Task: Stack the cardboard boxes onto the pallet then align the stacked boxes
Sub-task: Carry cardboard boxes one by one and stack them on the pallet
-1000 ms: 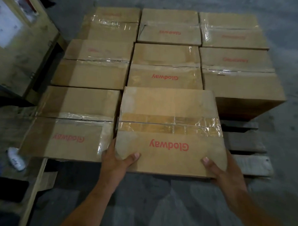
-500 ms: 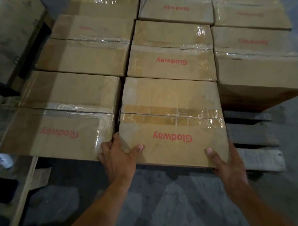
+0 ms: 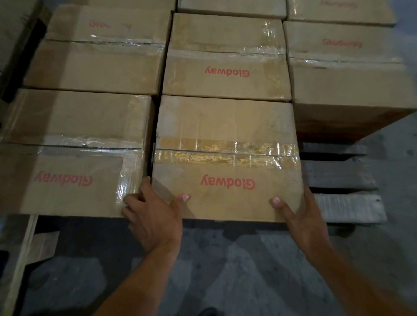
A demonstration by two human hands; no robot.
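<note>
A taped cardboard box (image 3: 227, 125) with a red Glodway print sits in the front middle of the wooden pallet (image 3: 343, 207). My left hand (image 3: 153, 215) grips its near left corner, thumb on top, fingers wedged into the gap beside the front left box (image 3: 68, 157). My right hand (image 3: 300, 217) holds the near right corner, thumb on top. The box stands close against its left neighbour and the middle-row box (image 3: 227, 59) behind it. Several more boxes fill the rows behind.
Bare pallet slats show at the front right, beside a taller-looking box (image 3: 351, 92). A grey concrete floor (image 3: 246, 265) lies in front. A wooden strip (image 3: 22, 257) runs along the lower left. A cabinet edge (image 3: 11, 32) stands at the far left.
The box has slid away from me and down onto the pallet, closing up against the box behind and its left neighbour. My view has moved closer to the pallet.
</note>
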